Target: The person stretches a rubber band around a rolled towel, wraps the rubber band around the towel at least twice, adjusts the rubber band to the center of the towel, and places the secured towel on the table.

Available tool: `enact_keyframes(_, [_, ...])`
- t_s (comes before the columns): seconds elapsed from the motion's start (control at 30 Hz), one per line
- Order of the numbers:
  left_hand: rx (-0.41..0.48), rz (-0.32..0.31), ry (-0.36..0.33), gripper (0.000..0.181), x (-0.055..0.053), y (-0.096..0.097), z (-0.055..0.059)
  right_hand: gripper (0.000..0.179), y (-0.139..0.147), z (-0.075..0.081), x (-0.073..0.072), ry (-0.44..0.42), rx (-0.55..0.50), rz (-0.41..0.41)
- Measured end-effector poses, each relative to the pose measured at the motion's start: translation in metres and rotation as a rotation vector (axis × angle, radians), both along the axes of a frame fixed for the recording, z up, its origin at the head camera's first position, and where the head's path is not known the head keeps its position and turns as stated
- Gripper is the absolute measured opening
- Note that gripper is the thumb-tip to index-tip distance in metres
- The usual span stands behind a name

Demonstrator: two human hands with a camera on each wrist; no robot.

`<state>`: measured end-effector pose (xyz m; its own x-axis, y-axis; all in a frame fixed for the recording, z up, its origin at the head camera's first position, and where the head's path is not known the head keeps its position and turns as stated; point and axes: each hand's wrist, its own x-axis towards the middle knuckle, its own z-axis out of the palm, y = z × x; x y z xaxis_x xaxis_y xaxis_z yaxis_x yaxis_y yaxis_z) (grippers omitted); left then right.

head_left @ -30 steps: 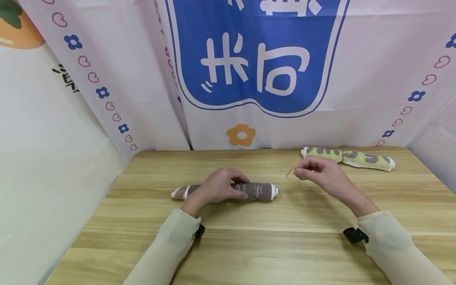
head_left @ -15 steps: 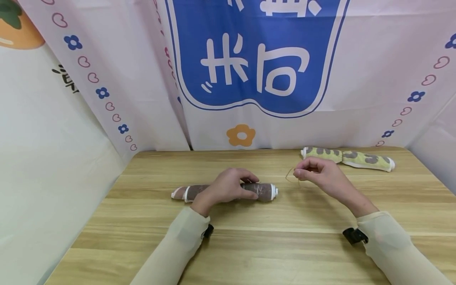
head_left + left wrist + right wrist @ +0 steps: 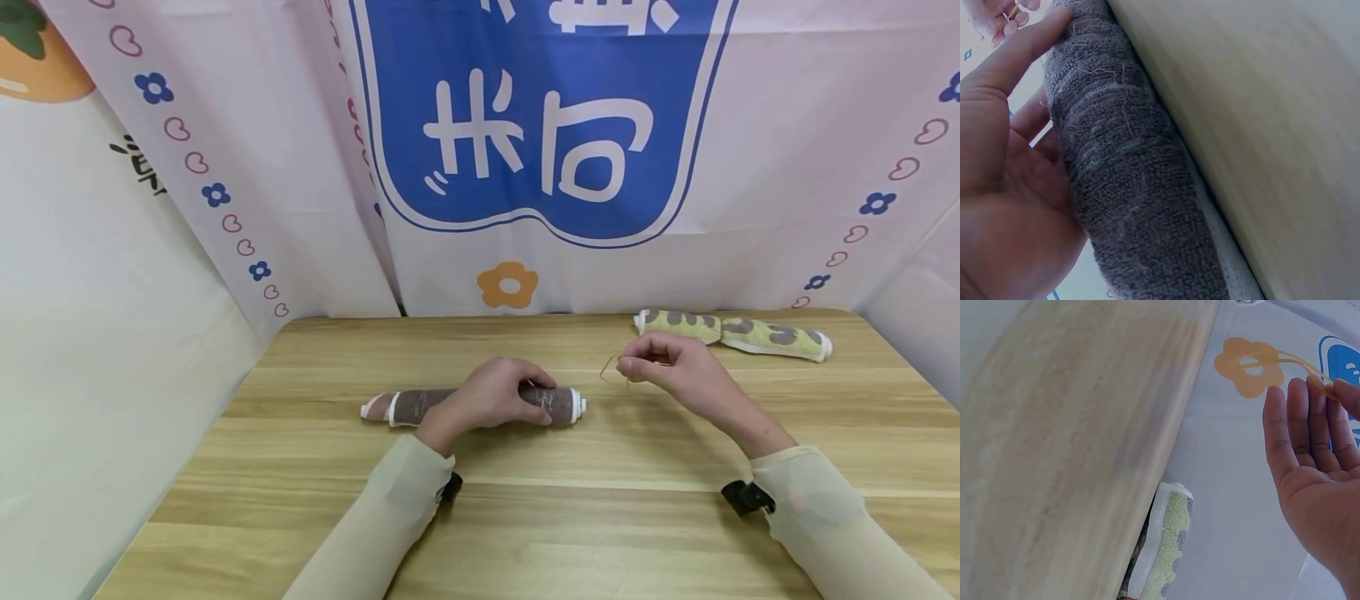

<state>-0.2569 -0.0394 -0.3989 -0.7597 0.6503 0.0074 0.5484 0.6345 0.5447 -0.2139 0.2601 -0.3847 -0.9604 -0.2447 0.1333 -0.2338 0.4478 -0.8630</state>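
Observation:
A rolled brown towel (image 3: pixel 420 406) with white edging lies sideways on the wooden table. Over its right half is my left hand (image 3: pixel 495 393), gripping it with the thumb on the near side and fingers on the far side. Terry cloth with loose threads (image 3: pixel 1129 144) fills much of the left wrist view. To the right of the roll, my right hand (image 3: pixel 678 367) pinches a thin yellowish rubber band (image 3: pixel 1294 358) between thumb and fingertips. The band hangs as a loose loop, apart from the towel.
A yellow-green towel roll with grey patches (image 3: pixel 776 335), cinched at its middle, lies at the back right behind my right hand. A printed cloth backdrop (image 3: pixel 442 275) rises along the table's (image 3: pixel 525 517) back edge.
My left hand has slid to the right along the brown towel roll, which stays in place. The right hand holds nearly still with the rubber band.

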Motion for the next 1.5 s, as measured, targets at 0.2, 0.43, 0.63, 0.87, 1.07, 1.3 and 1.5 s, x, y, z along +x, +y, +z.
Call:
enact_keyframes(0.2, [-0.029, 0.009, -0.013, 0.045, 0.000, 0.000, 0.000, 0.025, -0.001, -0.001, 0.000, 0.001, -0.005, 0.002])
enact_keyframes(0.43, [-0.034, 0.025, 0.003, 0.040, 0.000, -0.005, 0.000, 0.025, -0.002, -0.002, 0.000, 0.011, -0.015, 0.006])
enact_keyframes(0.63, [0.045, 0.004, 0.018, 0.033, 0.001, -0.008, 0.002, 0.025, -0.006, -0.001, 0.001, 0.055, -0.023, -0.009])
enact_keyframes(0.87, [0.113, -0.026, 0.023, 0.034, 0.007, -0.004, 0.012, 0.021, -0.015, 0.004, 0.003, 0.126, -0.018, -0.034])
enact_keyframes(1.07, [0.151, -0.044, 0.036, 0.036, 0.012, 0.001, 0.018, 0.017, -0.021, 0.006, 0.004, 0.155, -0.015, -0.037])
enact_keyframes(1.3, [0.201, -0.058, 0.073, 0.045, 0.016, 0.005, 0.022, 0.012, -0.025, 0.008, 0.005, 0.194, -0.007, -0.023])
enact_keyframes(1.5, [0.210, -0.063, 0.103, 0.052, 0.018, 0.009, 0.021, 0.008, -0.029, 0.009, 0.006, 0.219, 0.013, 0.003])
